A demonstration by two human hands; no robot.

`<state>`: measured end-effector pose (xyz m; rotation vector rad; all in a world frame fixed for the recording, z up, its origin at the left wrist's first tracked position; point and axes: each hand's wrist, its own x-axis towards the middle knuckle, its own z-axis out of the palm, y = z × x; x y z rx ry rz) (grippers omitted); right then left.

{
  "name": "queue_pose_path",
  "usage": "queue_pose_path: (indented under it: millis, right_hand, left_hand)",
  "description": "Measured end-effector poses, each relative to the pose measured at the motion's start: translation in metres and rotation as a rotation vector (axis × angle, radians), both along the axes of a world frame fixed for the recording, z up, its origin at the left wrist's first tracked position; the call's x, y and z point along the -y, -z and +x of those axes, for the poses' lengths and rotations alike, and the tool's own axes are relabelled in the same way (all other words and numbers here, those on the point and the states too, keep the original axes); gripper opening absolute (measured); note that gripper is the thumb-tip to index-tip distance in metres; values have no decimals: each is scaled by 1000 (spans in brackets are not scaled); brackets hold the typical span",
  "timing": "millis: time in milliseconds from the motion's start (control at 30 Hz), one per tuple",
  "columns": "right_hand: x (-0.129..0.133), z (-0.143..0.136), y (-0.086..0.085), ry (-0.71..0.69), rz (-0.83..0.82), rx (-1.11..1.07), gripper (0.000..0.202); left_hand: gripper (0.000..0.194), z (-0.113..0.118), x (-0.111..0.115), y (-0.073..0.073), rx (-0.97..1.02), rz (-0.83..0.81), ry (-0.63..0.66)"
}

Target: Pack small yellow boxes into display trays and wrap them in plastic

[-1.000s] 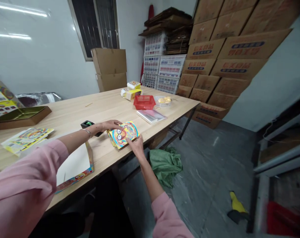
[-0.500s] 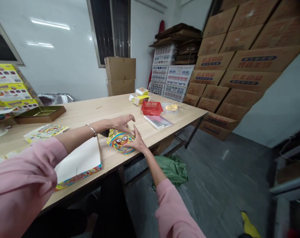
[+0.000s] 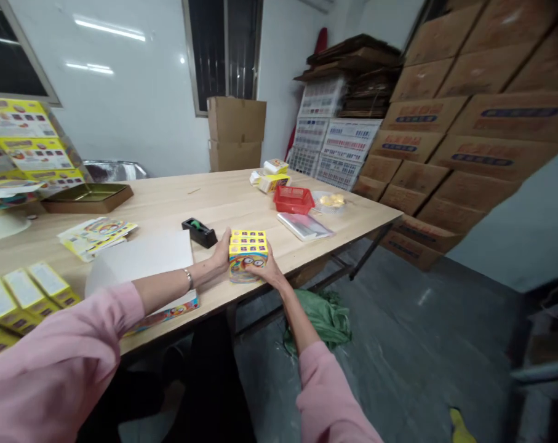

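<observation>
Three small yellow boxes (image 3: 248,248) with a cartoon face on the front stand pressed together near the table's front edge. My left hand (image 3: 222,253) is against their left side, and my right hand (image 3: 270,268) holds their right side, its thumb across the front. Left of them lies a large flat box (image 3: 168,261) with a white surface and a colourful edge, partly under my left forearm. A black tape dispenser (image 3: 199,233) with a green centre sits just behind my left hand.
On the wooden table (image 3: 168,200) are a red basket (image 3: 293,200), plastic bags (image 3: 305,226), flat printed cards (image 3: 96,235), a brown tray (image 3: 87,198) and yellow boxes (image 3: 27,292) at left. Stacked cartons (image 3: 445,160) stand at right.
My hands have moved from above the yellow boxes down to their two sides. The boxes now stand squared together, and the tape dispenser is uncovered. The view has shifted left.
</observation>
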<state>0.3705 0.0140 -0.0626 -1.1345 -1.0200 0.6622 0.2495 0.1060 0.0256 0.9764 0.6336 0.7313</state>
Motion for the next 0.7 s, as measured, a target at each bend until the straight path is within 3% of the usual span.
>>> queue_pose_path:
  millis: [133, 233, 300, 367, 400, 500, 600, 700]
  right_hand:
    - [15, -18, -27, 86, 32, 30, 99]
    - [27, -48, -61, 53, 147, 31, 69]
    - [28, -75, -85, -14, 214, 24, 57]
    - [22, -106, -104, -100, 230, 43, 60]
    - [17, -122, -111, -147, 221, 61, 66]
    - [-11, -166, -115, -253, 176, 120, 89]
    - [-44, -201, -98, -294, 100, 141, 99]
    - [-74, -222, -74, -336, -8, 102, 102]
  left_hand:
    - [40, -24, 16, -31, 65, 44, 23]
    - [31, -85, 23, -55, 97, 438, -67]
    - [35, -145, 27, -57, 39, 751, -284]
    - [38, -211, 30, -44, -27, 854, -485]
    - [37, -242, 31, -31, -190, 970, -617]
    - [40, -311, 33, 22, -576, 1010, -853]
    - [51, -336, 29, 71, -614, 754, -807]
    - [64, -331, 21, 96, -460, 515, -653]
